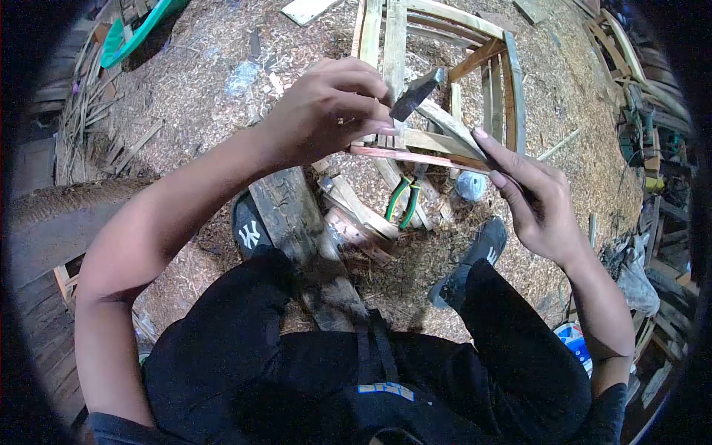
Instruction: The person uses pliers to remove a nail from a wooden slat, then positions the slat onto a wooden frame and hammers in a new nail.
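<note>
We shave a thin wood strip (415,157) with a dark blade (417,93) over a floor of shavings (185,96).

The only writing we can read is a white "NY" logo on the black shoe (250,233) below our left hand (326,111); the blue print on our black clothing (386,389) is too blurred to make out. Our left hand is raised with the wrist bent, its fingers curled tight round the blade's near end, and the blade points up and to the right above the strip. Our right hand (534,200) is turned palm inward, with thumb and fingers pinched shut on the strip's right end. The strip spans almost level between both hands. Green-handled pliers (404,202) lie on the floor just below it, and a slatted wooden frame (445,74) stands beyond the hands.
</note>
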Demonstrator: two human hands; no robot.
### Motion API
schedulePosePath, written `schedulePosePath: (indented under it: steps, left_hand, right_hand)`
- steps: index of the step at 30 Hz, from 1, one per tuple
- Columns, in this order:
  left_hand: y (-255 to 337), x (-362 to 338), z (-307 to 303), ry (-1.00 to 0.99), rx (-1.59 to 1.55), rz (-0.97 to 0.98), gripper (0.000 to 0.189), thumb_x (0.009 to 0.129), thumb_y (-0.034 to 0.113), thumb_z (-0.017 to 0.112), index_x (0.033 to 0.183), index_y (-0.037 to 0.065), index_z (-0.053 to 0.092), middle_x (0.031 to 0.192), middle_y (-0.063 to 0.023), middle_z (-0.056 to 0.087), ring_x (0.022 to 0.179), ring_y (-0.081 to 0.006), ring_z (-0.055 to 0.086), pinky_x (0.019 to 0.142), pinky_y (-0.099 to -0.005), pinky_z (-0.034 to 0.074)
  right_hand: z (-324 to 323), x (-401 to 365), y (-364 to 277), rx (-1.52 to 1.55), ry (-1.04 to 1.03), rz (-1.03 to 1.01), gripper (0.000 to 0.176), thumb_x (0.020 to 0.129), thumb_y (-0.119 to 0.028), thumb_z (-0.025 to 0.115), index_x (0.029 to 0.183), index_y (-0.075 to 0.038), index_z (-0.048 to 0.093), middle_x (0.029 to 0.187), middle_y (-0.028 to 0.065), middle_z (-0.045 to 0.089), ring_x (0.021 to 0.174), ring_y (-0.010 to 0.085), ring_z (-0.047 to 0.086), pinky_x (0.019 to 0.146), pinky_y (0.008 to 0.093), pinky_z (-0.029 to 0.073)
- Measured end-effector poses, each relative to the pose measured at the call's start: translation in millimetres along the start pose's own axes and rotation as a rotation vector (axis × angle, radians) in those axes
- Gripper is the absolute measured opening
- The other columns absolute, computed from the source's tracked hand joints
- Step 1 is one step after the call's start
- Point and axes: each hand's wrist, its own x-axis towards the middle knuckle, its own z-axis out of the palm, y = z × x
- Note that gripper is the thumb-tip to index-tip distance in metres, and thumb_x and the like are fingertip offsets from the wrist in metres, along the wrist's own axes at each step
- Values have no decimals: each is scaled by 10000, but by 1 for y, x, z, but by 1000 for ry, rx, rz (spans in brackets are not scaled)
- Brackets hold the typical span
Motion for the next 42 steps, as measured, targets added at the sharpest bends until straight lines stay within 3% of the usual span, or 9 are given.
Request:
schedulePosePath:
  steps: [8, 11, 14, 16, 23, 26, 31, 37, 42]
  left_hand:
    - [2, -2, 3, 48, -61, -14, 148, 761, 86, 846, 875, 94, 752, 1023, -29, 718, 1158, -262, 671, 966, -409, 553]
    - [7, -4, 1, 93, -9, 33, 155, 792, 163, 842, 893, 102, 743, 993, -30, 732, 1073, -242, 698, 925, -411, 563]
    - [9, -10, -1, 65, -10, 7, 238, 789, 176, 848, 983, 100, 734, 1069, -24, 729, 1164, -250, 674, 985, -413, 555]
    - [9, -14, -1, -8, -28, 10, 364, 793, 132, 851, 1119, 82, 696, 1213, -83, 692, 1296, -308, 612, 1059, -440, 518]
    - [3, -20, 3, 40, -117, -28, 425, 824, 105, 834, 1198, 71, 634, 1255, -132, 647, 1311, -359, 586, 1079, -452, 502]
    - [5, -20, 1, 54, -214, -90, 391, 817, 107, 840, 1175, 96, 685, 1244, -118, 646, 1311, -347, 585, 1086, -450, 502]
    - [6, -23, 5, 36, -17, -44, 321, 792, 122, 848, 1105, 136, 780, 1195, -89, 657, 1260, -334, 625, 1044, -452, 546]
    - [9, -20, 5, 58, 70, 47, 381, 759, 150, 876, 1115, 145, 740, 1170, -77, 663, 1221, -337, 642, 986, -458, 566]
    - [14, -16, 8, 95, 40, 3, 406, 724, 157, 898, 1090, 142, 723, 1161, -73, 668, 1225, -324, 635, 996, -458, 549]
  right_hand:
    - [-3, -1, -5, -7, -14, 19, 571, 927, 57, 626, 1461, -145, 604, 1051, 237, 743, 849, 347, 740, 784, 409, 570]
    - [-2, -2, -5, 3, -17, 3, 570, 932, 54, 624, 1461, -156, 604, 1060, 238, 741, 854, 345, 741, 787, 414, 572]
    - [-1, -3, -4, -8, -4, -14, 580, 934, 45, 632, 1467, -179, 600, 1047, 238, 739, 839, 333, 737, 779, 420, 571]
    - [-1, -3, -5, -51, -27, -4, 601, 928, 36, 647, 1475, -207, 596, 942, 217, 725, 767, 306, 710, 735, 423, 560]
    - [-10, 7, -16, -126, -53, 9, 631, 918, 39, 651, 1485, -232, 590, 777, 177, 641, 665, 285, 640, 663, 427, 530]
    - [-12, 12, -17, -120, -81, 8, 615, 928, 40, 637, 1478, -233, 597, 825, 190, 675, 681, 289, 655, 673, 426, 535]
    - [-13, 16, -20, -39, -64, 69, 556, 948, 37, 613, 1457, -186, 612, 1075, 229, 744, 856, 343, 743, 788, 421, 576]
    - [-14, 15, -21, -98, -51, 18, 547, 945, 42, 608, 1450, -166, 615, 1128, 226, 740, 918, 375, 744, 827, 430, 577]
    - [-14, 13, -19, -97, -59, 32, 549, 945, 38, 613, 1452, -175, 615, 1105, 228, 741, 906, 372, 739, 807, 424, 571]
